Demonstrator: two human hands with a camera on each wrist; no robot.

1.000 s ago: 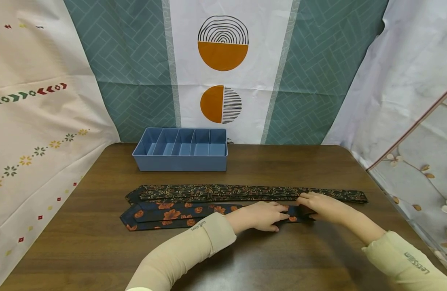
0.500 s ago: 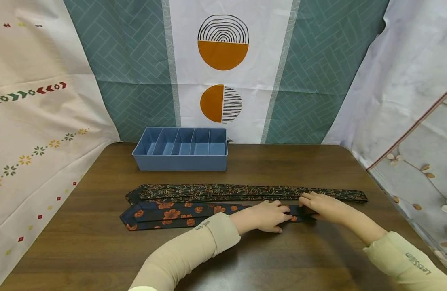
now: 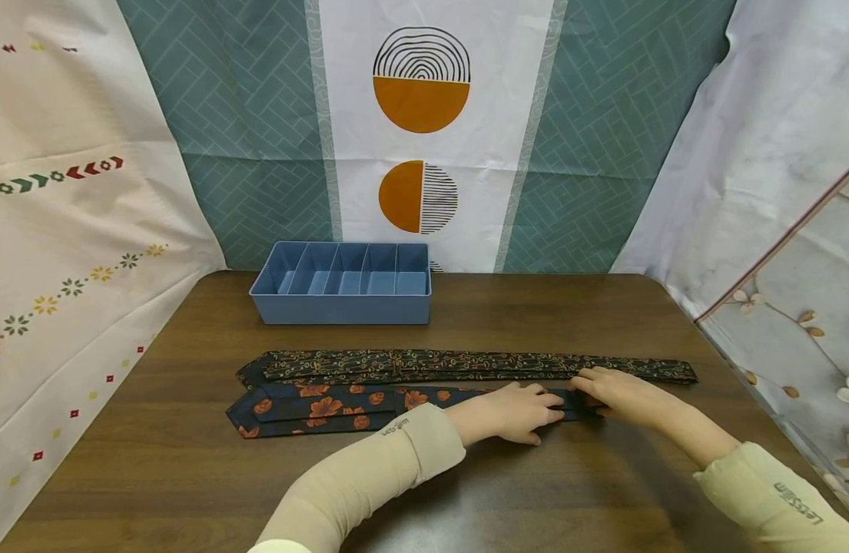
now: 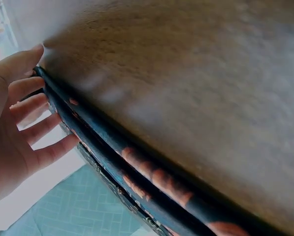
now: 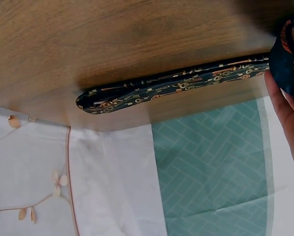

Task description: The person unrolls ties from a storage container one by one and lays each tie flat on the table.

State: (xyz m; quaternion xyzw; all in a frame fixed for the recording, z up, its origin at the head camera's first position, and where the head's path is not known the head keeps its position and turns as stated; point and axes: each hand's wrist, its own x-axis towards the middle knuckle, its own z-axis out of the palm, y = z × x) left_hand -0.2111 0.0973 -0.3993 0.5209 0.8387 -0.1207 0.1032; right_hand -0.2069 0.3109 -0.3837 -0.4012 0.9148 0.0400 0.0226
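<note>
1. Floral tie [image 3: 327,407] lies flat on the worktop [image 3: 189,476], at 6 o'clock of the dark tie [image 3: 465,366].
2. Left hand [image 3: 510,411] presses its narrow end, fingers [image 4: 36,130] straight, slightly spread.
3. Right hand [image 3: 621,393] meets it at 3 o'clock; grip unclear.

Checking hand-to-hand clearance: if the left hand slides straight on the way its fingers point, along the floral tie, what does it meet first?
Most likely the right hand. The left hand lies flat on the floral tie, fingers pointing toward the tie's end, where the right hand's fingers sit. The gap looks very small; contact can't be confirmed.
</note>
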